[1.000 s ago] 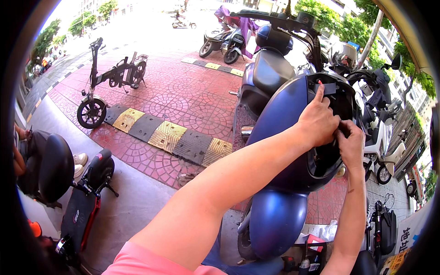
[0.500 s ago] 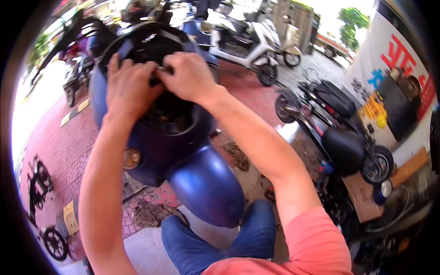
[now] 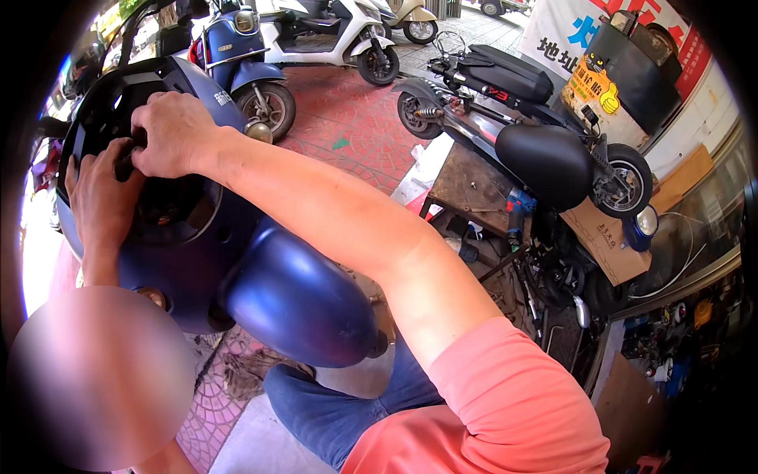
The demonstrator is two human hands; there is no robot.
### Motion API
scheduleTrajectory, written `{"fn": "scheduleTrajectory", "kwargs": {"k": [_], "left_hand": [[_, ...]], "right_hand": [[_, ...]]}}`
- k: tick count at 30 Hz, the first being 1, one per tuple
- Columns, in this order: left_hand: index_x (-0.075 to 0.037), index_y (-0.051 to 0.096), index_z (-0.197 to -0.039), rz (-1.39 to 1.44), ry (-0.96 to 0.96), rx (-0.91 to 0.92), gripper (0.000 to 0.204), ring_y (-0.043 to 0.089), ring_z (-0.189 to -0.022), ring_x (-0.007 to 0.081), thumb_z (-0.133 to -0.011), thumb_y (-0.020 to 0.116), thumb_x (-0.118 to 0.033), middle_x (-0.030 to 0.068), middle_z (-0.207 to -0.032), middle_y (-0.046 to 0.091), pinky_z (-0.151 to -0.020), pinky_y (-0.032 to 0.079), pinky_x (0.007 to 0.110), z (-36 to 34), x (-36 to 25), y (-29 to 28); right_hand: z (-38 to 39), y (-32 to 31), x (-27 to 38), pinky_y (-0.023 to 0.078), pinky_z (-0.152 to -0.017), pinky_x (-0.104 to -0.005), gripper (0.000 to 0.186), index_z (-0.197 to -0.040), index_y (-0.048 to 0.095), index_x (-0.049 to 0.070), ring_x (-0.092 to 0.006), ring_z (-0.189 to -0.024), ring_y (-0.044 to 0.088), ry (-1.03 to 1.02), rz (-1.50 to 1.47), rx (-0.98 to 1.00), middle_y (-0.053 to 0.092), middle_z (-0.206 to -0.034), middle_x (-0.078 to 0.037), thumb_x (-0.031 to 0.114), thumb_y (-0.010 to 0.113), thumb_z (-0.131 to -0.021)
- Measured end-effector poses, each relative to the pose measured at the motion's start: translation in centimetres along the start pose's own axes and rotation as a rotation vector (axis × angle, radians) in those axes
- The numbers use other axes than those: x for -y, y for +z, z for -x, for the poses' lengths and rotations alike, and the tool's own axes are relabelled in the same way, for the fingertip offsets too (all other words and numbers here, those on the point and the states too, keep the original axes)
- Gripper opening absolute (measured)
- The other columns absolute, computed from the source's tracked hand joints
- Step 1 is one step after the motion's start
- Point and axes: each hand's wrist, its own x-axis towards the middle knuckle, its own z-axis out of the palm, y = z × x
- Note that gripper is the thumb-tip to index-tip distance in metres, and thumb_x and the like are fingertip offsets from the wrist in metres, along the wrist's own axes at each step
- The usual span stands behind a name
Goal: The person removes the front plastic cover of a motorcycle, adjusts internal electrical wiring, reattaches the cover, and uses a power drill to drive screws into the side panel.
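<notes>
The bare right hand [image 3: 175, 133] bends at the wrist, its fingers curled down against the bare left hand [image 3: 104, 189], whose thumb side meets it; whatever they pinch is hidden, so I cannot tell whether either grips anything. The right arm reaches across from the pink sleeve [image 3: 505, 387], while a blurred disc covers part of the left forearm. Both hands sit at the dark oval opening in the glossy blue scooter front [image 3: 185, 276], directly ahead. Since half a second ago, the scooter has shifted leftward in view, and the worn brown surface [image 3: 470, 186] shows more fully.
</notes>
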Motion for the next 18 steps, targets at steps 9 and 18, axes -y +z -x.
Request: {"fn": "scheduleTrajectory", "kwargs": {"k": [9, 18], "left_hand": [[-0.019, 0.068, -0.139, -0.036, 0.02, 0.009, 0.045, 0.065, -0.115, 0.0312, -0.102, 0.068, -0.044, 0.0152, -0.115, 0.069, -0.118, 0.04, 0.045, -0.5, 0.6, 3.5], [-0.015, 0.069, -0.137, -0.09, 0.002, -0.018, 0.048, 0.063, -0.117, 0.0362, -0.099, 0.071, -0.045, 0.0154, -0.115, 0.067, -0.108, 0.047, 0.046, 0.4, 2.0, 3.5]], "right_hand": [[5.6, -8.6, -3.6, 0.057, -0.09, -0.0487, 0.037, -0.104, 0.079, 0.006, -0.0384, -0.096, 0.075, 0.12, -0.096, -0.118, 0.078, -0.093, -0.018, 0.041, 0.069, -0.097], [42.0, -38.5, -20.2, 0.055, -0.095, -0.0516, 0.059, -0.115, 0.072, 0.003, -0.044, -0.111, 0.072, 1.414, 0.893, -0.067, 0.076, -0.115, -0.023, 0.053, 0.08, -0.086]]}}
